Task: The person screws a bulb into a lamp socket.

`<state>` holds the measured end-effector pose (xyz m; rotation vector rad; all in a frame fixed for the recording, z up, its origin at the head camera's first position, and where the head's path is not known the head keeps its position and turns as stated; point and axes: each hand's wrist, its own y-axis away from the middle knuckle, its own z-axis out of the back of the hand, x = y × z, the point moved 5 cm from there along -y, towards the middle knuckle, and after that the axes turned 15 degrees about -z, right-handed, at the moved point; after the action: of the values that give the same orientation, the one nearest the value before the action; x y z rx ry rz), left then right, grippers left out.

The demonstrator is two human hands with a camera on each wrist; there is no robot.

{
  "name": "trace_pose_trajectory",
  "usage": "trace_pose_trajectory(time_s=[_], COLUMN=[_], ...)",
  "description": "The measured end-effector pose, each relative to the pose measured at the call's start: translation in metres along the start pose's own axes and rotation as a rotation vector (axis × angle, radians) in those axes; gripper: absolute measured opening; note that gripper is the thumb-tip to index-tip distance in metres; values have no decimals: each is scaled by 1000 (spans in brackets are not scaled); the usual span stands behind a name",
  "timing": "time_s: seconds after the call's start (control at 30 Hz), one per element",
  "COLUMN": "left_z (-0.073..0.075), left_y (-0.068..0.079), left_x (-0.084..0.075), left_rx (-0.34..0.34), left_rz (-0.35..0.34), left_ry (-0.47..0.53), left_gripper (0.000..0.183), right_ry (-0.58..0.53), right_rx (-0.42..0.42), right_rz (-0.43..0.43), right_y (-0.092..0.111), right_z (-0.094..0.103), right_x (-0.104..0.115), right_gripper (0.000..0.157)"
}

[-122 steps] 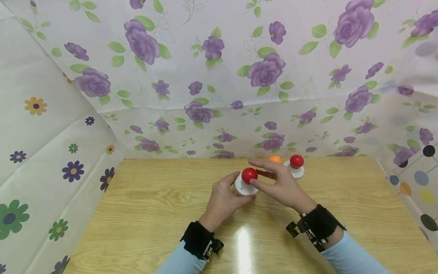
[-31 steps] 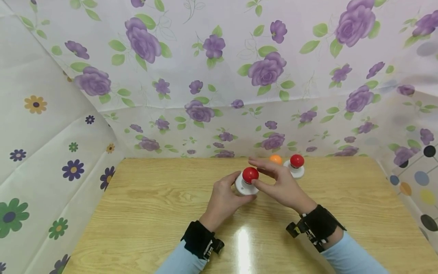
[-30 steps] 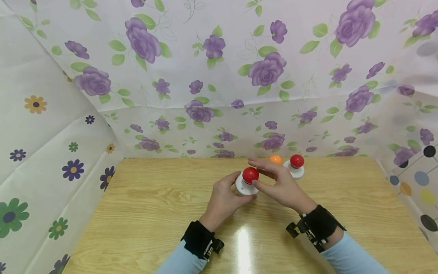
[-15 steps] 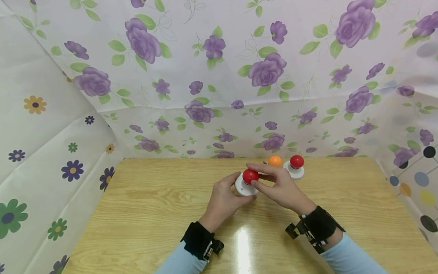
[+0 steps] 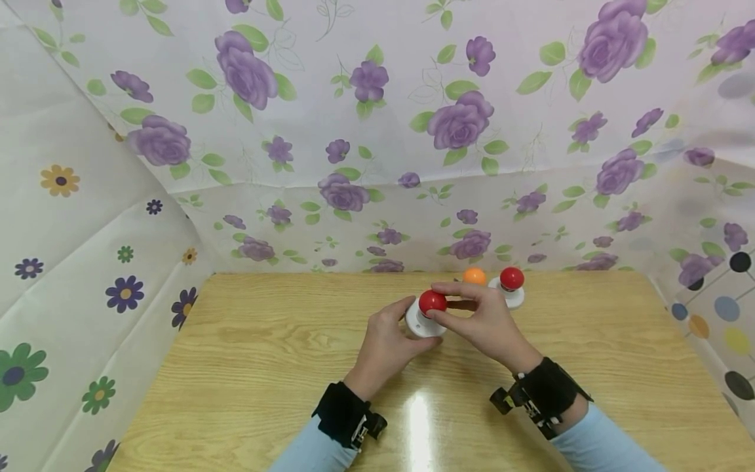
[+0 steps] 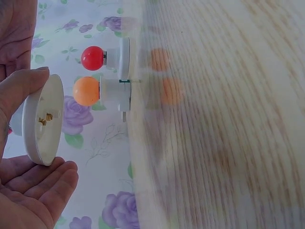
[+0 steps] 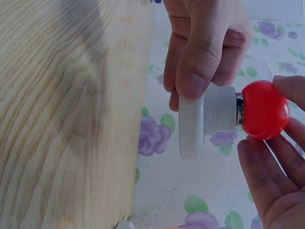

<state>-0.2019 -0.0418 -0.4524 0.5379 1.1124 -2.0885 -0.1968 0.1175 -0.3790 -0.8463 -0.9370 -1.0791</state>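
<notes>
My left hand (image 5: 386, 341) grips a white round lamp holder (image 5: 417, 326) by its rim, fingers on one side and thumb on the other. The holder is clear of the table; its hollow underside with brass contacts faces the left wrist camera. A red light bulb (image 7: 267, 109) sits in the socket, a narrow band of its metal base showing above the white collar. Thumb and fingers of my right hand (image 5: 486, 324) pinch the red glass from opposite sides.
Near the table's back edge, another red bulb (image 5: 512, 278) stands in a round white holder (image 5: 514, 299). Just left of it is an orange bulb (image 6: 86, 91) in a white socket (image 6: 112, 91). A flowered cloth (image 5: 354, 131) hangs behind the wooden table (image 5: 265, 367).
My right hand's fingers, raised and looser round the bulb before, have come down against it, and the thumb has slid left across the glass. My left hand holds nearly still.
</notes>
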Motion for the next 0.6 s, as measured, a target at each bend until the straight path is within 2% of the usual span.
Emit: trace_pose_trajectory(time_s=[0.17,0.3,0.47,0.6], left_z=[0,1,1,-1], left_y=[0,0,-1,-1], left_x=[-1,-1,-2,-2], left_rx=[1,2,-1,0], left_rz=[4,8,1,0], left_ry=[0,-3,1,15], left_gripper=[63,63,61,61], right_ry=[32,33,12,11], right_rx=[-8,30,111,140], right_rz=[24,55,46,52], right_y=[2,2,-3,-6], right_z=[2,3,-1,-4], right_x=[7,7,-9,-25], right_gripper=[41,46,48,48])
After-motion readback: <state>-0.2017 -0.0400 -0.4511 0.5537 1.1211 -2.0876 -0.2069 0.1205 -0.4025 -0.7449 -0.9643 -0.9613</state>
